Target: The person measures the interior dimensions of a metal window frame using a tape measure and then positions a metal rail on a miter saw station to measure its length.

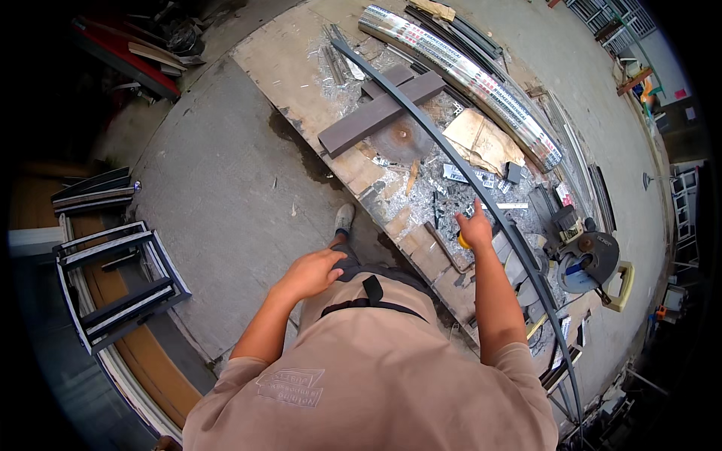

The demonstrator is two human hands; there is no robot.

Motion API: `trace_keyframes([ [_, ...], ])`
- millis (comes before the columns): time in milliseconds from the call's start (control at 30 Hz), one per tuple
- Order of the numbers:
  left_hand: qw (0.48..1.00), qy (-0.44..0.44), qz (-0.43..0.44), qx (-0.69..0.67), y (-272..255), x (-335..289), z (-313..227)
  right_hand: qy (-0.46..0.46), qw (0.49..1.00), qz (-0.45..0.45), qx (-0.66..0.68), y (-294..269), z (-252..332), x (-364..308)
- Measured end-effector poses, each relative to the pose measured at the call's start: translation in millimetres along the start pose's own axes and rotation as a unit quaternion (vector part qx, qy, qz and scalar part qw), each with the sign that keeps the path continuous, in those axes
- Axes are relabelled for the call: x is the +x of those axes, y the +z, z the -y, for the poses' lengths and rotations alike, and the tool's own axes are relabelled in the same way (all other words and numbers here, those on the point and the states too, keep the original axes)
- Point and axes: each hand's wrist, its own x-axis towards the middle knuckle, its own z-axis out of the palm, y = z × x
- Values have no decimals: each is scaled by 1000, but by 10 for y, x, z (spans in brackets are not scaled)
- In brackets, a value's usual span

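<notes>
Nearest the camera is your tan shirt (406,376), at the lower edge. Your left hand (308,273) is noted at your thigh, empty, its fingers loosely spread. Your right hand (477,227) is partly curled around a yellow object (463,240), mostly hidden by the hand; its index finger points toward a long grey bar (451,152). Whether that finger touches the bar cannot be told. The bar lies lengthwise over the littered workbench (282,69), crossing a brown beam (353,131); a power saw (594,259) stands to its right.
</notes>
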Motion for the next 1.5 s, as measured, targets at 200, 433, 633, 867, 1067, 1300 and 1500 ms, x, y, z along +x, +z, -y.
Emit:
trace_keyframes([
  [200,999,6,33,-28,-567,703,730,63,986,-68,-137,36,397,712],
  [433,988,-133,-40,-74,-1002,972,1557,118,949,14,-293,-86,835,1394],
  [633,987,-127,12,-96,-864,1154,1925,138,925,76,-347,-113,949,1450],
  [867,987,-107,13,-118,-894,1374,1833,141,922,100,-348,-118,935,1560],
  [1067,989,-111,47,-83,-802,1420,1847,180,928,84,-315,-20,890,1511],
  [1300,991,-67,104,-53,-495,1575,1734,209,951,10,-229,-49,901,1723],
  [1500,989,-35,140,-15,-492,1640,1554,201,951,-23,-234,186,774,1510],
])
